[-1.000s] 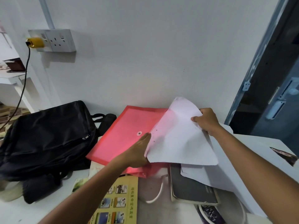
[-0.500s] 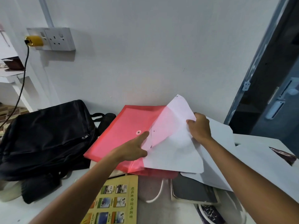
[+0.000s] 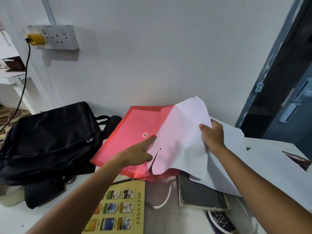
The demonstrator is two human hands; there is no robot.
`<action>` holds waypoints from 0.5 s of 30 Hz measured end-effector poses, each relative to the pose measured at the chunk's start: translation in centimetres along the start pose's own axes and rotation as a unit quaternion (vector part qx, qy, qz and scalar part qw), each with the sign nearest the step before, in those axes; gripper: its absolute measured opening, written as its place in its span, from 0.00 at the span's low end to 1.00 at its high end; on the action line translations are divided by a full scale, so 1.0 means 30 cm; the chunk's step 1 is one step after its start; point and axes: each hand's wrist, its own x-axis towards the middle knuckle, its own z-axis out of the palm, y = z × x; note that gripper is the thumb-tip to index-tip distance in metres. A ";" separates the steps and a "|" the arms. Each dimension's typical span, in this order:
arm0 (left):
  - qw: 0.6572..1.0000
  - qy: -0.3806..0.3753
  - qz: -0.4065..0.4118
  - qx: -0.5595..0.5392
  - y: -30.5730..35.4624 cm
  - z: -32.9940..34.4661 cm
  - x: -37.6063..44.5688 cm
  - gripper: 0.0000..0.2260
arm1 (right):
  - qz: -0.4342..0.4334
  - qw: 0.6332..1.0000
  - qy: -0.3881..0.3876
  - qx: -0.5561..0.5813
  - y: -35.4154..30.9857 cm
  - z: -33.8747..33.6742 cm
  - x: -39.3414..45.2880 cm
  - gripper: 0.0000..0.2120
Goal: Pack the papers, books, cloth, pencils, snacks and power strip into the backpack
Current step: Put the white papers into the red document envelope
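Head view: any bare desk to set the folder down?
Bare strip at the front left, between the black backpack and the yellow booklet. A small patch between that booklet and the dark notebook, crossed by a white cord. Centre and right are crowded with the red folder and loose papers.

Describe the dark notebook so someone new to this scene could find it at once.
Start at the red folder against the wall and drop toward the camera. The dark notebook lies flat under the white papers, right of the yellow booklet; it alone has a plain dark cover.
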 end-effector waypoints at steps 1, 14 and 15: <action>1.000 0.001 -0.001 0.003 0.001 0.000 -0.001 0.38 | 0.018 1.000 -0.001 0.023 0.001 0.006 -0.003 0.08; 0.999 0.015 -0.002 -0.028 0.022 -0.004 -0.016 0.37 | 0.027 0.997 -0.023 0.074 0.002 0.014 -0.027 0.04; 0.999 0.016 -0.003 -0.030 0.025 -0.001 -0.015 0.37 | 0.025 0.996 -0.013 0.083 0.007 0.022 -0.035 0.04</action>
